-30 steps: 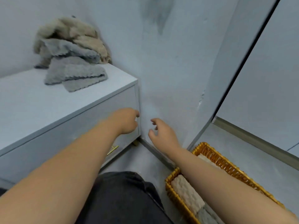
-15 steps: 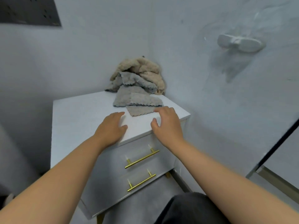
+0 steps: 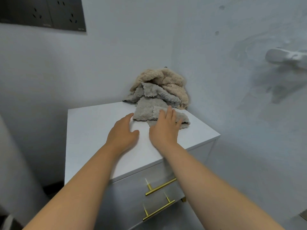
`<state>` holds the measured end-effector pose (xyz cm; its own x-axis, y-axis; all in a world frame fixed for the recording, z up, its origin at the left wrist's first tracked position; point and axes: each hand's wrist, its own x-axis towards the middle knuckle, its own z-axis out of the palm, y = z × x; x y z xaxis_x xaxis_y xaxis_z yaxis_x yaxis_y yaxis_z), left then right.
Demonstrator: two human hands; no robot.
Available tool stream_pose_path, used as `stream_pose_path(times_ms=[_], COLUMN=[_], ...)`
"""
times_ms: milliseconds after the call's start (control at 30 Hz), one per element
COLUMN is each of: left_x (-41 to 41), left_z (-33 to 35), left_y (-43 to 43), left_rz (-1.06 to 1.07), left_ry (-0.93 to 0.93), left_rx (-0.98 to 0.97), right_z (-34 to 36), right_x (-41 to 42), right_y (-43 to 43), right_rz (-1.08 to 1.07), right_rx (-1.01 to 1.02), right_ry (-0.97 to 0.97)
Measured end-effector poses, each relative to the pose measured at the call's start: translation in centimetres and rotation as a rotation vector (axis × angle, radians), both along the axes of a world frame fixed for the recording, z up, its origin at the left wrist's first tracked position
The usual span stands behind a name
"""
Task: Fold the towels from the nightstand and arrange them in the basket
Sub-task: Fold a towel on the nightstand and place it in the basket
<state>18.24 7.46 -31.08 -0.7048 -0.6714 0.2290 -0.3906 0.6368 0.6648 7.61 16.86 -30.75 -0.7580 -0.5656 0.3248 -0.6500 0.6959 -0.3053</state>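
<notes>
A heap of fluffy towels (image 3: 159, 90), grey ones under a beige one, lies in the back right corner of the white nightstand (image 3: 93, 130). The front grey towel (image 3: 147, 112) spreads flat toward me. My right hand (image 3: 166, 128) lies on that towel's near edge, with fingers stretched over the cloth. My left hand (image 3: 123, 131) rests flat on the nightstand top just left of the towel, its fingertips close to the towel's left edge. The basket is out of view.
The nightstand has two drawers with gold bar handles (image 3: 161, 188). Grey walls meet in the corner behind the towels. A dark socket panel (image 3: 43, 12) sits high on the left wall and a white wall hook (image 3: 285, 57) on the right.
Both hands have moved forward across the nightstand top toward the towels. My right hand now lies on the front grey towel, and the view has come closer.
</notes>
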Motion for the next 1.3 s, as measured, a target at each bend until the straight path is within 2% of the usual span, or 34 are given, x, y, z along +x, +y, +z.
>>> stream_pose_path(times_ms=[67,200,633,800,933,1033,1300], left_x=[-0.1,-0.1,-0.1,0.0,-0.1,-0.3,-0.3], left_z=[0.0,-0.2,0.0,-0.2,-0.2,-0.3,-0.4], left_y=[0.1,0.0,0.5,0.5,0.3,0.2,-0.3], left_rz=[-0.008,-0.017,0.000,-0.007,-0.005,-0.006,-0.003], left_ry=[0.023,0.014,-0.061,-0.055,-0.058,-0.057,0.055], left_rx=[0.013,0.019,-0.027,-0.014,-0.023,-0.022,-0.038], right_z=[0.1,0.1,0.7,1.4,0.5,1.0,3.0], right_x=[-0.4,-0.8,-1.6,-2.5,-3.4,-4.1,-3.4], right_y=[0.0,0.3,1.7,2.2,2.3,2.1,2.1], right_rz=[0.019,0.040,0.084,0.071,0.114,0.122,0.379], right_rx=[0.003,0.007,0.119,0.092,0.182,0.130,0.112], right_ry=[0.005,-0.181,0.022,0.123,-0.037,-0.067,-0.241])
